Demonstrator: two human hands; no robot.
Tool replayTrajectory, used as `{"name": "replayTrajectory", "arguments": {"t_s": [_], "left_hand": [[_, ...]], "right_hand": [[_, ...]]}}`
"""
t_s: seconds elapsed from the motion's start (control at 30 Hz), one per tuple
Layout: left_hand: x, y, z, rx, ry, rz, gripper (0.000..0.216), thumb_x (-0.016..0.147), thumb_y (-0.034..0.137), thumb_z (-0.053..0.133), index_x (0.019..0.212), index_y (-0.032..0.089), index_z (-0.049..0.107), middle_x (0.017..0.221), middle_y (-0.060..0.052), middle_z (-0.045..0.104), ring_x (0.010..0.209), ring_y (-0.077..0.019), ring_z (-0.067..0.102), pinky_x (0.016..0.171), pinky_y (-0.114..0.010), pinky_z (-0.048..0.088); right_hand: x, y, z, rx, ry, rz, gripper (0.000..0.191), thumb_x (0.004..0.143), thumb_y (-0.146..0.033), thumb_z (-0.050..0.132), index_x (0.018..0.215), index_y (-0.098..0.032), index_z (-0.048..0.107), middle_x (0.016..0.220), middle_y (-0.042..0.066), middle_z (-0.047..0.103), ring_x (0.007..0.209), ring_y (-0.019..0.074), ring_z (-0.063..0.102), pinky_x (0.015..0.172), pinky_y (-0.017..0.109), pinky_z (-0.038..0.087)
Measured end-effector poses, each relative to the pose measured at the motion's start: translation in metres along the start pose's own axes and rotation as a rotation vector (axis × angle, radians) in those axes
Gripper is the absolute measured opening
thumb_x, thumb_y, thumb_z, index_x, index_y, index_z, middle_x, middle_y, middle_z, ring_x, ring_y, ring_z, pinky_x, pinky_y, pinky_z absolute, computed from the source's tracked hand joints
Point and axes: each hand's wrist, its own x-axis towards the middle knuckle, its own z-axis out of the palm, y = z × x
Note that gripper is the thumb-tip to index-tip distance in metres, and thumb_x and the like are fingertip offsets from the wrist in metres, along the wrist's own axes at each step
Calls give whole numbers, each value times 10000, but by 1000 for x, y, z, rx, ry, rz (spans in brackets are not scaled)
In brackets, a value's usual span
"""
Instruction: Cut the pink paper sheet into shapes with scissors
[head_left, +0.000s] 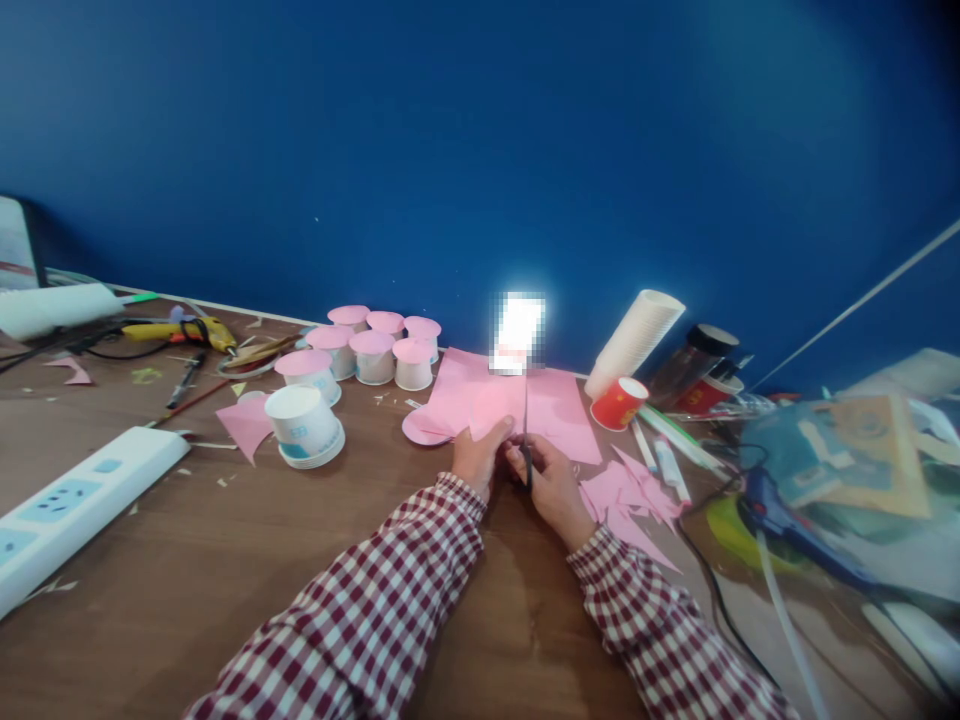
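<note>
My left hand [478,457] pinches the lower edge of a rounded piece of pink paper [495,405] held up over the brown table [225,560]. My right hand [550,483] is closed round the dark handles of scissors [526,440], whose blades point straight up into the pink piece. Both sleeves are red and white check. Under the hands lies a larger pink sheet [555,410], with a pink disc [420,428] at its left edge.
Pink offcuts [630,495] lie right of my right hand. Several white paper cups with pink lids [375,350] stand at the back, with an open white cup [304,422], a leaning cup stack [636,338], a red cup [619,403], markers [671,440], a power strip [67,505] and glue guns [787,520].
</note>
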Motion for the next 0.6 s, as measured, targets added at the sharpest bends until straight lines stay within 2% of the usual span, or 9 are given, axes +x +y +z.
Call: {"name": "replayTrajectory", "arguments": {"t_s": [0.6], "left_hand": [[0,0,0,-19,-5,8,307,554,275,779,732,98,605,625,-28,613,572,-139,575,552,-278,463]], "right_hand": [[0,0,-1,-7,-2,-7,271,820,-352,590,1019,-171,623,652,2,588,629,156,546,566,238,436]]}}
